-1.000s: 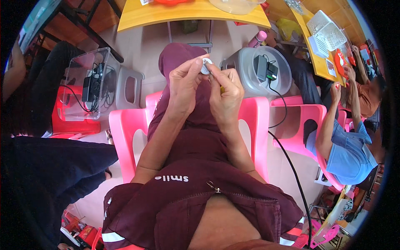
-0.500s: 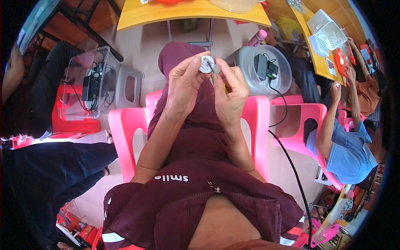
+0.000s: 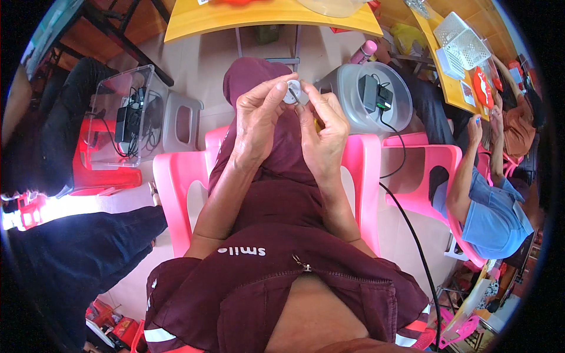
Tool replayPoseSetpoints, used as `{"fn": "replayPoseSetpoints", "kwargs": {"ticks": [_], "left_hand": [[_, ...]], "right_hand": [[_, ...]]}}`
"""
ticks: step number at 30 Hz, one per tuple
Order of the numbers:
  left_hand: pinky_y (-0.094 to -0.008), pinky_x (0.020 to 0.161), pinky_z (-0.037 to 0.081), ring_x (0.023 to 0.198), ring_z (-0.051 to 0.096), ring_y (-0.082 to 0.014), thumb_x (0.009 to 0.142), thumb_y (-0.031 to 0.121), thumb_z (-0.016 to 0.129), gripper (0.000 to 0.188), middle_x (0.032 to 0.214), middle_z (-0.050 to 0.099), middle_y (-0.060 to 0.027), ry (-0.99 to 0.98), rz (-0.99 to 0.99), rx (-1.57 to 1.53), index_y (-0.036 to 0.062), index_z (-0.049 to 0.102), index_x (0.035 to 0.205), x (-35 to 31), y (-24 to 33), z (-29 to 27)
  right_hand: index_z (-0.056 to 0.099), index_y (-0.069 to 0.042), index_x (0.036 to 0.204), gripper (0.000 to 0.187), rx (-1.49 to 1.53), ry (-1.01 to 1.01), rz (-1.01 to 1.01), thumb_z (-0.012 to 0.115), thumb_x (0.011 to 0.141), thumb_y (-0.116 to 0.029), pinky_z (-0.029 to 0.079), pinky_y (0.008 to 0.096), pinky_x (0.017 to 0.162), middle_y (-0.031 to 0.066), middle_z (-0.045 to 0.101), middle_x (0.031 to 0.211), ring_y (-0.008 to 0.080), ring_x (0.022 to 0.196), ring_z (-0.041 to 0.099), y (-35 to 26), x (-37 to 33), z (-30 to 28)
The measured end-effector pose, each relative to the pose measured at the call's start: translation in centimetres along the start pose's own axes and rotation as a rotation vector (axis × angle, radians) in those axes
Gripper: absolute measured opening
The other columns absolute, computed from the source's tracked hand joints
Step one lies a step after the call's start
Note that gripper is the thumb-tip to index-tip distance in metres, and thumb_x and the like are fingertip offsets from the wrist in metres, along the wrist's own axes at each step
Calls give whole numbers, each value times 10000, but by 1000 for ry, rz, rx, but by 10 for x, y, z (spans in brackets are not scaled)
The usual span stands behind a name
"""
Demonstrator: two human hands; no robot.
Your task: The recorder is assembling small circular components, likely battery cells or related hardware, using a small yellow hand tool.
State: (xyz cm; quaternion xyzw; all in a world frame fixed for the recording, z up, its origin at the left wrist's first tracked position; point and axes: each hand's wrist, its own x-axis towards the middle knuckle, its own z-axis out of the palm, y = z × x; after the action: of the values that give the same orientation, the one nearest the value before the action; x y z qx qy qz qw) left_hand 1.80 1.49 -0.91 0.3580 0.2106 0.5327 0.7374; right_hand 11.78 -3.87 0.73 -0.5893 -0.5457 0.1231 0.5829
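Above my lap, my left hand (image 3: 259, 112) is closed, with its thumb and fingertips pinching a small white round part (image 3: 292, 89). My right hand (image 3: 325, 126) is also closed and grips a thin dark rod-like tool (image 3: 295, 99), whose tip lies across the face of the white part. A bit of yellow shows beside the right palm; I cannot tell whether it belongs to the tool. Both hands are close together, their fingertips nearly meeting around the white part. Fine details on the part are too small to make out.
Ahead stands a yellow table (image 3: 271, 16). A clear tub (image 3: 403, 112) with black adapters is at right, a clear box (image 3: 100, 138) with cables at left. A black cable (image 3: 415, 235) runs down on the right. Co-workers sit on both sides; one wears a blue shirt (image 3: 491, 217).
The white part has tilted slightly between my fingertips, and the tool's tip has shifted a little on it. At right, a co-worker's hands have moved off a red item on the table.
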Motion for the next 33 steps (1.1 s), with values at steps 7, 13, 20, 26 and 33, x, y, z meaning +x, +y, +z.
{"fn": "replayPoseSetpoints", "kwargs": {"ticks": [7,13,20,26,33], "left_hand": [[-237,766,496,867,608,-112,888,81,585,248,1020,653,-85,9,17,67,-14,614,1115,-3,3,3],[-213,765,480,852,595,-89,801,-26,648,299,1005,655,-70,49,57,149,-14,625,1099,-5,4,7],[-210,771,473,845,580,-80,814,-44,619,238,931,643,-51,96,66,186,-38,639,1051,-6,0,6],[-224,766,485,831,587,-87,815,-25,628,245,932,648,-55,78,23,209,-36,633,1060,-3,-3,5],[-257,819,489,870,607,-115,792,-31,634,330,966,653,-69,-44,-190,-22,-28,599,1121,3,4,-5]], "right_hand": [[636,-19,1092,364,68,-9,44,617,746,93,424,281,595,88,490,719,170,637,496,3,0,-1],[640,-20,1078,351,69,0,70,626,743,87,415,276,582,74,470,698,157,617,474,3,-2,2],[652,-30,1044,316,-7,22,28,626,748,77,418,289,572,92,502,710,187,614,506,0,-2,3],[665,-32,1012,272,-47,55,24,625,762,66,415,299,544,100,533,725,190,605,527,9,-2,3],[665,-45,1046,310,26,-32,101,629,758,64,397,280,547,81,515,708,159,595,488,10,2,-8]]}}
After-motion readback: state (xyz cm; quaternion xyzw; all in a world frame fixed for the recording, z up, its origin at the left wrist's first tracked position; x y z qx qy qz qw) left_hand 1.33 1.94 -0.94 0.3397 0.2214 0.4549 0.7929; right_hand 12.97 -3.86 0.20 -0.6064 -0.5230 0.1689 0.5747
